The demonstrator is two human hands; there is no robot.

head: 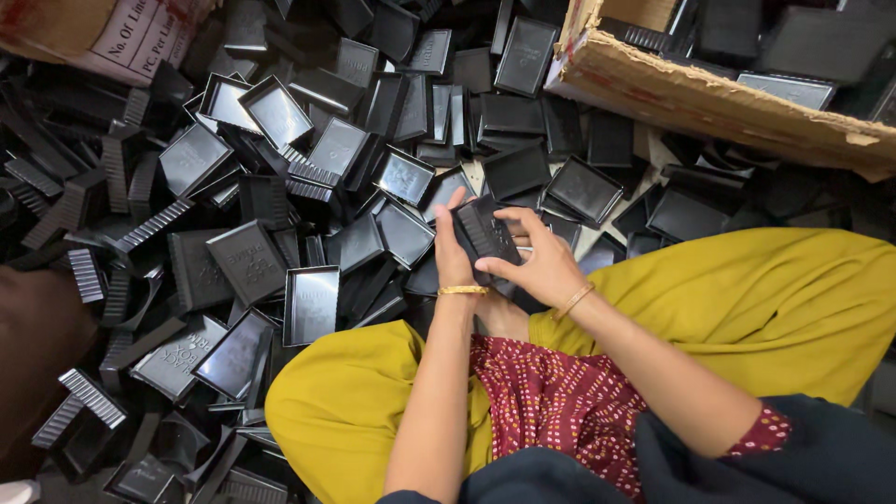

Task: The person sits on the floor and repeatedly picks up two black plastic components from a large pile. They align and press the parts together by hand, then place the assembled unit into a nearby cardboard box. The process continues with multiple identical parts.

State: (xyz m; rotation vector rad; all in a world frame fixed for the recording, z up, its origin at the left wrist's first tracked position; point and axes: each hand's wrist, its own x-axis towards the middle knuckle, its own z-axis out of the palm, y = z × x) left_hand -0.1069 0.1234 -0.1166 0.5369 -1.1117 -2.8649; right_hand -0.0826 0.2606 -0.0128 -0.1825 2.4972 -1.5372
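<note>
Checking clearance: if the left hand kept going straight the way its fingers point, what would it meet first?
The left hand points up-frame, beside the black plastic box it grips. Beyond its fingertips likely lies a shallow black plastic tray on the pile, though depth is unclear.

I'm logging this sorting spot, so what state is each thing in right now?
Left hand: gripping the black plastic box.
Right hand: gripping the same box.
Black plastic box: held up, between both hands.
Loose black trays: heaped, mixed orientations.
Cardboard carton: open, holding black parts.

Floor heaped with black plastic trays [247,261]; cardboard box [709,103] beyond.
</note>
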